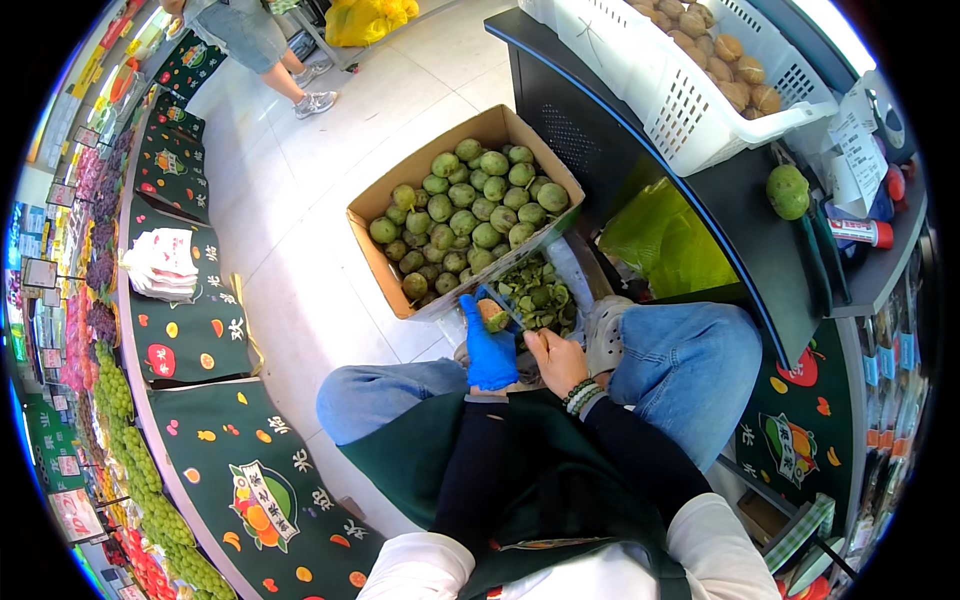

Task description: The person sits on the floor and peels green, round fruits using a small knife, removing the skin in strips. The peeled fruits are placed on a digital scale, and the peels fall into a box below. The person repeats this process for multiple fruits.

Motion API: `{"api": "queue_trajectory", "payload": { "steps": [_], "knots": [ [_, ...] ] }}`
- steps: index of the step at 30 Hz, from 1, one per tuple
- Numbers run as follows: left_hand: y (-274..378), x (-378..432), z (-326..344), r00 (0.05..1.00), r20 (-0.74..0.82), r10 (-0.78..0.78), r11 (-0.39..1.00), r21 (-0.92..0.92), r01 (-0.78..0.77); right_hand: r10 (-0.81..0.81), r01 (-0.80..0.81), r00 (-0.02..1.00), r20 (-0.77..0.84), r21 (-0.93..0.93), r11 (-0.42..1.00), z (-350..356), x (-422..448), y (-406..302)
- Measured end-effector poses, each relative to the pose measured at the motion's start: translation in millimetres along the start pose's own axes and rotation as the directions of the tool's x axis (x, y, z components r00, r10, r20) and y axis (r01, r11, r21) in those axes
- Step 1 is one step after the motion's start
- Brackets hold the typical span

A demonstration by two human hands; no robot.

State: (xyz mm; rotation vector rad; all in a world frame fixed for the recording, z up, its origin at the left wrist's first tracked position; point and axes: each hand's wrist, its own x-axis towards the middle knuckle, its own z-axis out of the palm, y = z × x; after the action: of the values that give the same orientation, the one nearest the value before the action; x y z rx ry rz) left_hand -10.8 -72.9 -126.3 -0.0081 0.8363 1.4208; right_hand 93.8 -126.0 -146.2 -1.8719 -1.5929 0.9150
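My left hand (489,349), in a blue glove, holds a partly peeled walnut (493,316) with tan shell showing and some green husk left on it. The bare right hand (559,361) grips a knife (513,309), its narrow blade lying along the walnut's right side. Both hands are between my bent knees, above a plastic-lined container of cut green husks (541,289). Just beyond it stands an open cardboard box (379,281) filled with green-husked walnuts (461,195). Bracelets circle my right wrist.
A white plastic crate (679,124) of brown-shelled walnuts (727,49) stands on the dark counter (739,217) at right. Beneath is a yellow-green bag (671,244). Fruit displays line the left, with white bags (163,262) hanging there. Another person (251,49) stands at upper left.
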Motion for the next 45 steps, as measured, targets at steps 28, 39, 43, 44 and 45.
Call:
{"api": "queue_trajectory", "payload": {
  "steps": [28, 39, 43, 44, 45],
  "knots": [
    [12.9, 7.2, -18.9, 0.951, 0.002, -0.308, 0.949, -0.072, 0.307, -0.204, 0.208, 0.954, 0.22, 0.009, 0.978, -15.5, 17.0, 4.0],
    [-10.7, 19.6, -43.4, 0.991, 0.012, -0.134, 0.964, -0.232, 0.133, -0.23, 0.228, 0.973, -0.008, -0.111, 0.967, 3.0, 5.6, 0.0],
    [-17.9, 22.3, -43.4, 0.997, -0.04, -0.071, 0.977, -0.205, 0.062, -0.148, 0.145, 0.988, -0.036, -0.078, 0.986, 9.7, 0.9, -5.8],
    [-20.2, 22.4, -43.2, 0.995, -0.077, -0.065, 0.979, -0.199, 0.049, -0.114, 0.111, 0.993, -0.032, -0.072, 0.991, 11.7, -0.8, -7.8],
    [-22.6, 23.5, -44.8, 0.992, -0.112, -0.06, 0.981, -0.191, 0.038, -0.064, 0.063, 0.996, -0.066, -0.013, 0.998, 15.1, -2.1, -9.1]
  ]
}}
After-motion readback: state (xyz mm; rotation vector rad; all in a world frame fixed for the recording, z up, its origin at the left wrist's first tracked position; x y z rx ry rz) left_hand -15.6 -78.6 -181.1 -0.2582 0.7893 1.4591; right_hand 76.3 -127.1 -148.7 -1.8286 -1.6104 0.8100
